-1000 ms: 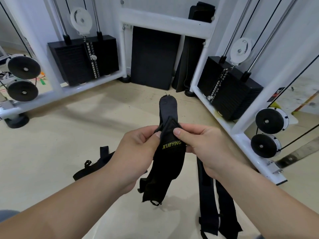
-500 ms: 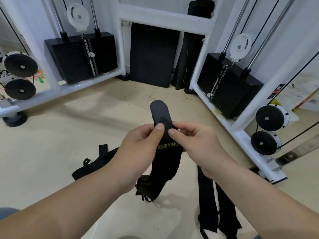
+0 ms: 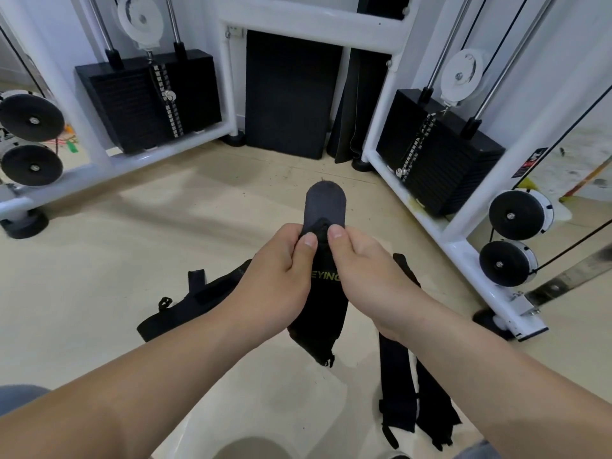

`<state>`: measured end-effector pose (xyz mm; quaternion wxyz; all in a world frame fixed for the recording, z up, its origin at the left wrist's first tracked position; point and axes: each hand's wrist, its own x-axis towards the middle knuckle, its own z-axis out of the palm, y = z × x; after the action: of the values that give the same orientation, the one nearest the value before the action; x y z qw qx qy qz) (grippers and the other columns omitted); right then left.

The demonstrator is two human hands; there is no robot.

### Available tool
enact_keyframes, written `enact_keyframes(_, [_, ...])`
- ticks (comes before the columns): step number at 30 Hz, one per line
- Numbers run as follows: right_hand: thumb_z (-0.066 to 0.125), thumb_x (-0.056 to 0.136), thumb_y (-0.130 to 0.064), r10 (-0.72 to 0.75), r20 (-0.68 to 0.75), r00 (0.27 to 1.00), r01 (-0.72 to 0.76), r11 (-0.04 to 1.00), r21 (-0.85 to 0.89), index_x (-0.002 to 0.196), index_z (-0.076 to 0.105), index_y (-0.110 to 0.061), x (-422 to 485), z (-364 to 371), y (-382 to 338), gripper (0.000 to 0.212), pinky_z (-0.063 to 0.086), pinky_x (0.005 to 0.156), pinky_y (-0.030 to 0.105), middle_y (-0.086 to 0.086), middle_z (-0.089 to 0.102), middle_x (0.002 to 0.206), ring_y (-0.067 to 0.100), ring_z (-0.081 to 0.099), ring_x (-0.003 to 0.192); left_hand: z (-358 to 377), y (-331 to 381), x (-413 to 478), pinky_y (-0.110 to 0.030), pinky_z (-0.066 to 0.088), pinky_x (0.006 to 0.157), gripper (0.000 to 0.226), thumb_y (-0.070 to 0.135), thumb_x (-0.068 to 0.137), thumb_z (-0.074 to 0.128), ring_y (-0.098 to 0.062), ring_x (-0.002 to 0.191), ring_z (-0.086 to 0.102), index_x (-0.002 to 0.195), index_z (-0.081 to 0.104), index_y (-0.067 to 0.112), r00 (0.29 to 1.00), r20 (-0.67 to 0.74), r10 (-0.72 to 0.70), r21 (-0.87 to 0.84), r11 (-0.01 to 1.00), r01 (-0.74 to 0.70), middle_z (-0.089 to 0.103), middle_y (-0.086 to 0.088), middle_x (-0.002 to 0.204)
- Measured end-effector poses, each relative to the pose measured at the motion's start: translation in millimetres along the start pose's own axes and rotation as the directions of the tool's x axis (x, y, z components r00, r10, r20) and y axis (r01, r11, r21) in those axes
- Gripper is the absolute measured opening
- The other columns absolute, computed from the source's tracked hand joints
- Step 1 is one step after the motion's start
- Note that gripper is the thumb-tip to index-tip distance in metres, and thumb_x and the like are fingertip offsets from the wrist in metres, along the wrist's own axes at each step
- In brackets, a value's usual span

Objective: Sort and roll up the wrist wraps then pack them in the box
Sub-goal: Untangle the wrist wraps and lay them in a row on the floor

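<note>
I hold a black wrist wrap (image 3: 326, 303) with yellow lettering up in front of me, over the floor. My left hand (image 3: 278, 279) and my right hand (image 3: 367, 273) both pinch it near its top, thumbs side by side on a small fold. Its rounded grey end (image 3: 325, 207) sticks up above my thumbs, and the rest hangs down between my wrists. More black wraps lie on the floor: one (image 3: 185, 309) to the left, partly behind my left arm, and two long ones (image 3: 410, 402) at the lower right. No box is in view.
A white cable machine frame (image 3: 463, 240) with black weight stacks (image 3: 440, 150) and pulleys (image 3: 516, 215) runs along the right and back left. A black mat (image 3: 288, 94) leans against the back wall. Beige floor (image 3: 109, 260) lies open to the left.
My hands have drawn closer together and slid up the wrap, thumbs now meeting over a fold just under the rounded end. The hanging part has shortened.
</note>
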<state>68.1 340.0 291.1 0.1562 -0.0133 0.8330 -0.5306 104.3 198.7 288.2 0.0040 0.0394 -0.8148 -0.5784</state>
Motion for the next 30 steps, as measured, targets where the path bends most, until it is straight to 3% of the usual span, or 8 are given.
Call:
enact_keyframes(4, [0.035,0.115,-0.042,-0.114,-0.149,0.982,0.098,0.989,-0.112,0.106,0.062,-0.008,0,-4,-9,0.044,0.050,0.081,0.034,0.014,0.069,0.107,0.022,0.064,0.094,13,1,-7,-0.019,0.049,0.064,0.017,0.034,0.109,0.053,0.007,0.072,0.066,0.118,0.056,0.047,0.999,0.019,-0.040,-0.177,0.983,0.043,0.073,0.020,0.088])
enact_keyframes(6, [0.036,0.115,-0.043,-0.090,-0.189,0.978,0.079,0.995,-0.066,0.107,0.064,-0.011,5,-4,-9,0.044,0.052,0.084,0.035,0.012,0.070,0.106,0.023,0.066,0.099,21,-6,-8,-0.028,0.058,0.081,0.026,0.033,0.104,0.062,0.005,0.091,0.071,0.124,0.055,0.048,0.996,-0.003,-0.085,-0.226,0.971,0.082,0.075,0.022,0.100])
enact_keyframes(9, [0.037,0.113,-0.047,0.053,-0.268,0.962,-0.003,0.983,0.182,0.111,0.068,-0.016,16,-10,-4,0.044,0.059,0.099,0.048,0.009,0.074,0.110,0.023,0.070,0.106,25,-15,-8,-0.045,0.060,0.100,0.019,0.037,0.099,0.069,-0.010,0.102,0.076,0.118,0.065,0.037,0.964,0.107,-0.242,-0.206,0.944,0.260,0.080,0.012,0.104])
enact_keyframes(12, [0.038,0.114,-0.047,0.161,-0.320,0.934,-0.036,0.932,0.362,0.119,0.071,-0.021,27,-22,-3,0.042,0.057,0.106,0.046,0.002,0.076,0.116,0.020,0.071,0.113,27,-21,-13,-0.041,0.059,0.103,0.017,0.030,0.103,0.065,-0.009,0.107,0.075,0.119,0.068,0.036,0.904,0.326,-0.276,-0.049,0.950,0.308,0.080,0.014,0.109])
enact_keyframes(16, [0.041,0.113,-0.052,0.230,-0.157,0.961,-0.093,0.797,0.597,0.119,0.073,-0.022,35,-39,1,0.044,0.057,0.107,0.047,0.000,0.080,0.118,0.019,0.075,0.111,32,-23,-11,-0.038,0.056,0.105,0.021,0.027,0.108,0.056,-0.003,0.110,0.070,0.124,0.064,0.038,0.944,0.264,-0.197,-0.021,0.978,0.210,0.076,0.018,0.114])
enact_keyframes(22, [0.056,0.108,-0.054,0.229,0.355,0.906,-0.303,0.938,0.170,0.128,0.074,-0.014,19,-25,14,0.049,0.058,0.102,0.041,0.008,0.081,0.120,0.021,0.077,0.111,18,-19,19,-0.048,0.060,0.098,0.021,0.024,0.105,0.055,-0.024,0.107,0.077,0.115,0.074,0.024,0.970,0.022,-0.244,-0.283,0.929,0.240,0.082,-0.001,0.107])
enact_keyframes(27, [0.066,0.106,-0.032,0.156,0.386,0.909,-0.145,0.988,-0.059,0.126,0.073,-0.023,14,-17,17,0.023,0.058,0.103,0.034,-0.003,0.082,0.114,0.017,0.077,0.110,-6,-17,39,-0.061,0.057,0.098,0.020,0.027,0.105,0.060,-0.036,0.109,0.075,0.118,0.071,0.016,0.921,-0.032,-0.388,-0.485,0.812,0.325,0.080,-0.011,0.111])
enact_keyframes(30, [0.062,0.109,-0.023,0.122,0.271,0.955,-0.141,0.989,0.051,0.132,0.070,-0.024,17,-12,19,0.024,0.058,0.103,0.036,-0.002,0.081,0.120,0.019,0.076,0.115,-10,-14,39,-0.059,0.053,0.105,0.024,0.034,0.106,0.061,-0.034,0.114,0.074,0.124,0.071,0.021,0.928,0.060,-0.367,-0.500,0.794,0.346,0.081,-0.006,0.116])
